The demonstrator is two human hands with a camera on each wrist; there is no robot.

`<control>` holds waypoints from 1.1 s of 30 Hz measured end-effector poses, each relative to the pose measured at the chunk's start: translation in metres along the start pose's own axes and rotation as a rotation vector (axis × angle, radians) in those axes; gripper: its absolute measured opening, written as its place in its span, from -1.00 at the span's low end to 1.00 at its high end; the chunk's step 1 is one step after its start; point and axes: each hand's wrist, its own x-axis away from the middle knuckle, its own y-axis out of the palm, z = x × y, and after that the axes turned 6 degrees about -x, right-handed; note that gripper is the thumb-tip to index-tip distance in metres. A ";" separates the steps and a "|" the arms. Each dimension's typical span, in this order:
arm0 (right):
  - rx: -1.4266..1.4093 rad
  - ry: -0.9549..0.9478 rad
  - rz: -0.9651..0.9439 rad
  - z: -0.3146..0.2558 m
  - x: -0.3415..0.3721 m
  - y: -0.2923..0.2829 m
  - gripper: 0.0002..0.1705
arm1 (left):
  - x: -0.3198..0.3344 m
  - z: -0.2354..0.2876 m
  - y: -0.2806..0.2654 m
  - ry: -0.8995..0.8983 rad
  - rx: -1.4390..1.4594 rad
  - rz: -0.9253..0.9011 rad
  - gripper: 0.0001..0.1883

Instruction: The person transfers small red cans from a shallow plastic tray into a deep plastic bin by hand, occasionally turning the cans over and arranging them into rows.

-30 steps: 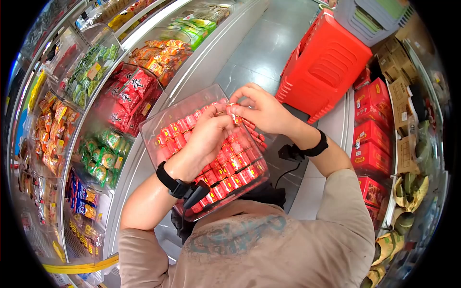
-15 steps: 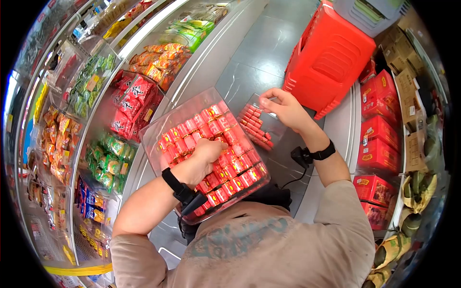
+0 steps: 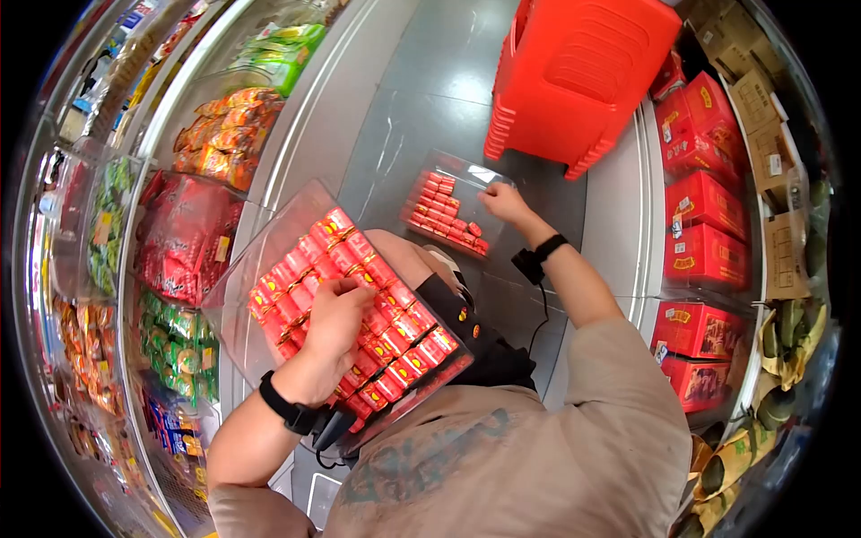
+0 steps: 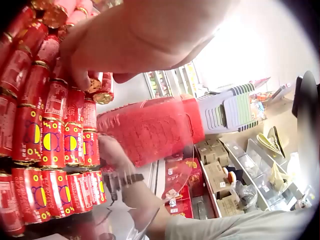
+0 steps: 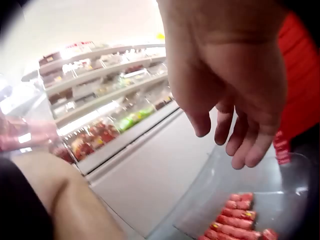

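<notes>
A clear plastic bin rests tilted on the person's lap, packed with rows of red wrapped candy rolls. My left hand is over the middle of these rows, fingers bent down among them. In the left wrist view, finger and thumb pinch the end of a candy roll. My right hand hangs over a second clear bin on the floor, which holds a smaller batch of rolls. Its fingers dangle loosely with nothing between them in the right wrist view.
Stacked red plastic stools stand ahead on the grey tiled floor. Shelves of bagged snacks line the left side. Red gift boxes and brown cartons fill the right side. A cable hangs from the right wrist.
My right hand has moved from the lap bin, beside the left hand, out over the floor bin. The left hand stays among the rolls. The view has turned, showing the floor bin more fully.
</notes>
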 end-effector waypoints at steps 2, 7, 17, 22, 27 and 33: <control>0.164 -0.074 -0.029 0.056 -0.026 0.021 -0.59 | 0.005 0.007 0.000 -0.035 0.016 -0.005 -0.73; 0.461 -0.035 -0.222 0.115 -0.058 0.055 -0.50 | 0.014 0.022 0.003 -0.058 -0.041 -0.015 -0.67; 0.444 0.425 -0.202 0.126 -0.069 0.108 -0.46 | 0.011 0.045 0.009 -0.146 0.047 -0.034 -0.52; 0.482 0.330 -0.110 0.162 -0.084 0.124 -0.58 | 0.008 0.052 0.009 -0.154 0.070 -0.078 -0.52; 0.358 0.375 -0.170 0.141 -0.089 0.110 -0.56 | 0.008 0.059 0.008 -0.188 0.080 -0.110 -0.48; 0.371 0.082 -0.068 0.146 -0.093 0.120 -0.62 | 0.009 0.057 0.005 -0.201 0.119 -0.130 -0.43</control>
